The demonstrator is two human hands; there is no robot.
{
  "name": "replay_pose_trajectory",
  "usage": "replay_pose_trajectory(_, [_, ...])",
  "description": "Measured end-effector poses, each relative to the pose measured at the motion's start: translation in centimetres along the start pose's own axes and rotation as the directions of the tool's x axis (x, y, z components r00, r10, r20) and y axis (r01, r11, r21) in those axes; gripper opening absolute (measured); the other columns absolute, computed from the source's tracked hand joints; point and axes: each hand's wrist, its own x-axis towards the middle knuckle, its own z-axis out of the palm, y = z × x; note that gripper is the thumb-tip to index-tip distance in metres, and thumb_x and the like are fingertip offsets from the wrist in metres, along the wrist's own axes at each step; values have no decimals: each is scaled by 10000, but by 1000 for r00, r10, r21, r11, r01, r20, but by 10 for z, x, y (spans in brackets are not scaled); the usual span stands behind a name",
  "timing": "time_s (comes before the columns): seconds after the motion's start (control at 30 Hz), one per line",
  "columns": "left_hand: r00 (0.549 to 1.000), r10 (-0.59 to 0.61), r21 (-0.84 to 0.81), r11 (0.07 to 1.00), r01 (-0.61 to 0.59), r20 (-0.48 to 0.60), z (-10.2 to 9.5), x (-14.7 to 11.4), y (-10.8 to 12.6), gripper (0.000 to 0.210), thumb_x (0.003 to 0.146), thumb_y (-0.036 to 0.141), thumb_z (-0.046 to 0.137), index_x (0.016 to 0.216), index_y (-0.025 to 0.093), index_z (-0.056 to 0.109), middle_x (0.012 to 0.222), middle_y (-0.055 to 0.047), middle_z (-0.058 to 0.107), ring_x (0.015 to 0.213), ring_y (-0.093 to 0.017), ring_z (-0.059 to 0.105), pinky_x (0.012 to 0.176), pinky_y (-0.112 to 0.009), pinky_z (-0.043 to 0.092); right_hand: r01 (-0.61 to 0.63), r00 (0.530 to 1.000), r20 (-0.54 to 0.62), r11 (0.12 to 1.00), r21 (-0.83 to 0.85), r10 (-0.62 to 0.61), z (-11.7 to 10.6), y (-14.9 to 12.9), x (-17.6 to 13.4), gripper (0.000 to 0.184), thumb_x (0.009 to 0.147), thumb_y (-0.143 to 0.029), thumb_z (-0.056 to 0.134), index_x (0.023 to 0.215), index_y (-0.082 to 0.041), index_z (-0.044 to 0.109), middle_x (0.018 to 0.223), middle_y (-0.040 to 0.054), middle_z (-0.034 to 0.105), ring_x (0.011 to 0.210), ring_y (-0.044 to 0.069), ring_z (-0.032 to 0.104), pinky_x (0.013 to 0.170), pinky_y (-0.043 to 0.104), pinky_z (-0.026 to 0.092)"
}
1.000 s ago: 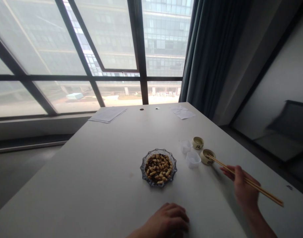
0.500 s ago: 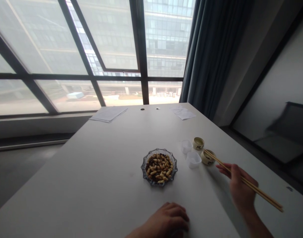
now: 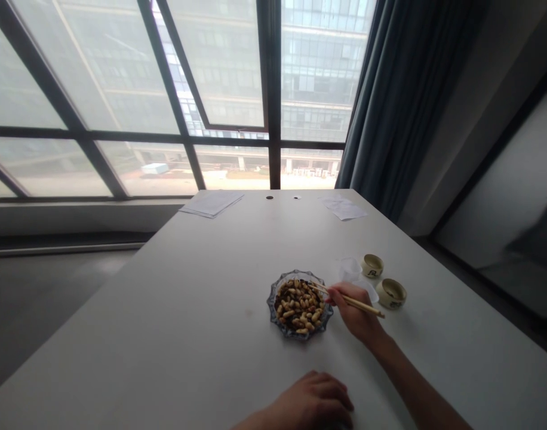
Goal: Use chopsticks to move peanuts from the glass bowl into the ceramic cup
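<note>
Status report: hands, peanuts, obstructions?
Right hand: gripping light wooden chopsticks, tips at tan peanuts in round, scalloped glass bowl. Left hand: curled, grip unclear. Nothing visible blocking chopsticks.

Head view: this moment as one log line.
right hand: holds chopsticks, tips at peanuts in bowl | left hand: low in view, grip hidden | cups: two, right of bowl

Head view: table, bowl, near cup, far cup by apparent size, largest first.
1. Table
2. Bowl
3. Near cup and far cup: unranked; the first looks bigger, but sits closer, so unsure.
</note>
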Motion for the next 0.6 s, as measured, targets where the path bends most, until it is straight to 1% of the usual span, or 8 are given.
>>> replay_pose_trajectory(0.2, [999, 1, -42, 999, 0, 32, 3, 0, -5, 115, 999, 317, 683, 1099, 262, 696, 1227, -27, 761, 1268, -188, 646, 1140, -289, 412, 31, 998, 54, 998, -50, -28, 6, -4, 4, 364, 1045, -370, 539, 783, -190, 717, 748, 57, 727, 700, 201, 682, 678, 315, 496])
replay_pose_trajectory(0.43, [1000, 5, -39, 999, -5, 13, 10, -2, -9, 124, 1026, 322, 639, 1112, 247, 687, 1282, -38, 746, 1281, -186, 634, 1157, -280, 386, 79, 993, 101, 991, -104, -68, 8, -6, 3, 290, 1044, -326, 544, 851, -195, 716, 831, 64, 726, 769, 205, 674, 719, 319, 483])
replay_pose_trajectory(0.6, [1000, 26, -29, 999, -26, -13, 15, -3, -13, 161, 1049, 351, 594, 1118, 240, 688, 1265, -40, 753, 1266, -180, 641, 1151, -273, 391, 76, 993, 98, 994, -76, -68, 12, -1, 2, 351, 1059, -351, 521, 800, -193, 698, 794, 56, 719, 739, 191, 677, 695, 304, 490])
